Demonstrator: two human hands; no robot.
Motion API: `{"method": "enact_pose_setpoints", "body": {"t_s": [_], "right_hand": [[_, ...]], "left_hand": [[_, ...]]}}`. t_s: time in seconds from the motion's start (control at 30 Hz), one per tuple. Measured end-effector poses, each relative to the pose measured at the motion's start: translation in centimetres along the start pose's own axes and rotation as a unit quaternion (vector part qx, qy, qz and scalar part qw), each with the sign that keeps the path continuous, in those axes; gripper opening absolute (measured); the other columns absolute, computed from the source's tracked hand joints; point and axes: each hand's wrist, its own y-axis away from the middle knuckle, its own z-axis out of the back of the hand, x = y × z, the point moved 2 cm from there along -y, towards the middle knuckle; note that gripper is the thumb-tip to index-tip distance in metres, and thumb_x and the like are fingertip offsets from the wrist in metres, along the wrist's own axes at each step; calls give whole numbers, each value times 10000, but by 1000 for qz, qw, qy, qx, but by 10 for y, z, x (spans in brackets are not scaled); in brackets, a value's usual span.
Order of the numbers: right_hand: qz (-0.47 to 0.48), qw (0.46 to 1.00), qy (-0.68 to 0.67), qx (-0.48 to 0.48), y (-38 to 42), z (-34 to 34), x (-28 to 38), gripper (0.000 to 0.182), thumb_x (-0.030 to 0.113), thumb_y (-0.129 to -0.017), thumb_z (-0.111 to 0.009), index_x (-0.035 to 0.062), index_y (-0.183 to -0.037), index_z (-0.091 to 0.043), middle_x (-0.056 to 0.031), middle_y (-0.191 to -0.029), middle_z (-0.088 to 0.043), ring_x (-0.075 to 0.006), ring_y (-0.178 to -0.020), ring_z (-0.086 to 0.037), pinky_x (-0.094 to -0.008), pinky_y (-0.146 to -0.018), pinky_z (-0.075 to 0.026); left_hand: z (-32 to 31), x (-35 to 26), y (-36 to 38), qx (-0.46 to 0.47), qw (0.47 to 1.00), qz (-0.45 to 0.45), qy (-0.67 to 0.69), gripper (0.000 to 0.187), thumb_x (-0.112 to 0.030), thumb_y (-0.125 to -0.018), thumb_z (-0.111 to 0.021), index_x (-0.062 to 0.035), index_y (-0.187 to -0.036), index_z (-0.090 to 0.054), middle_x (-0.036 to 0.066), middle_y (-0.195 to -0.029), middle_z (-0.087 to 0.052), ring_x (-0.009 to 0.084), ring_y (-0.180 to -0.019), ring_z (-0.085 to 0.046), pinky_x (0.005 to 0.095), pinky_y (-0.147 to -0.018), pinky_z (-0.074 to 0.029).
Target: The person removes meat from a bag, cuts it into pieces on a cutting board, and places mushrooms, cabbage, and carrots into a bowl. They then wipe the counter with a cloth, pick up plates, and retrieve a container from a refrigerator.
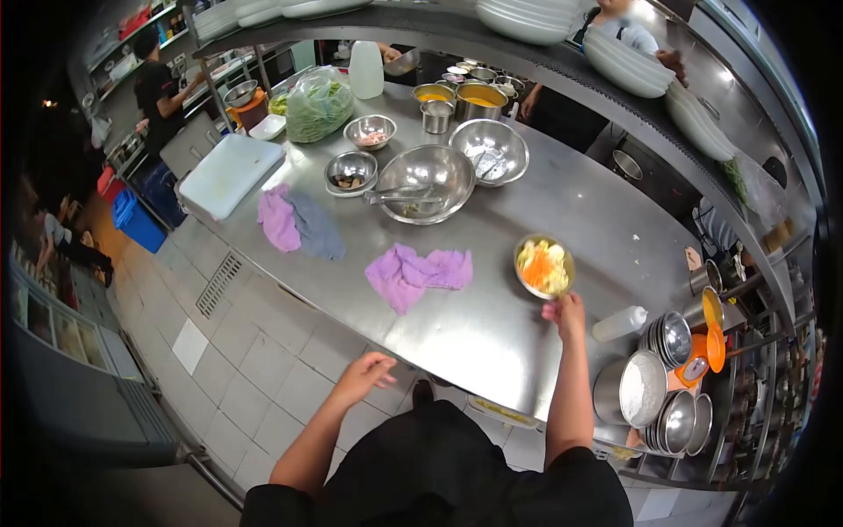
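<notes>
A small metal bowl (520,279) of cut vegetables, with orange shreds over pale yellow-green pieces, stands on the right part of the steel table. At its near rim is my right hand (566,316), its fingers curled against the edge; the exact grip is partly hidden. My left hand (363,379) hangs in front of the table's near edge, fingers loosely apart and holding nothing. A crumpled purple cloth (413,274) lies on the table beyond it. Right of my right hand, a white squeeze bottle (620,324) lies on its side.
Large metal bowls (430,162), a bag of greens (320,107) and a white cutting board (233,174) occupy the far side. A metal pot (630,391) and stacked bowls (674,338) crowd the right end. Overhead runs a shelf (413,28) with plates. Other people work beyond.
</notes>
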Motion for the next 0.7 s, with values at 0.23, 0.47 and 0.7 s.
{"method": "enact_pose_setpoints", "body": {"t_s": [0.23, 0.47, 0.7], "right_hand": [[-11, 986, 29, 163, -10, -123, -17, 225, 160, -975, -383, 21, -1048, -545, -136, -872, -668, -193, -632, -637, -324, -513, -556], [-37, 864, 233, 444, 103, -305, -33, 149, 215, -945, -544, 91, -958, -626, 0, -708, -613, -83, -573, -557, -230, -513, -458], [291, 804, 378, 354, 115, -394, 60, 425, 23, -830, -544, 67, -1252, -565, -106, -1070, -633, -217, -933, -617, -333, -821, -504]], "left_hand": [[89, -20, -43, -145, 989, -12, -26, 290, -271, -963, -566, -17, -1102, -582, 62, -970, -630, 182, -823, -672, 269, -676, -527], [219, -59, -111, -271, 931, -140, -200, 248, -217, -915, -615, -16, -1060, -598, 98, -978, -642, 214, -835, -660, 318, -708, -524], [307, -135, -185, -359, 749, -250, -498, 445, -359, -858, -640, -101, -1219, -610, 164, -1401, -459, 362, -1302, -399, 499, -1057, -315]]}}
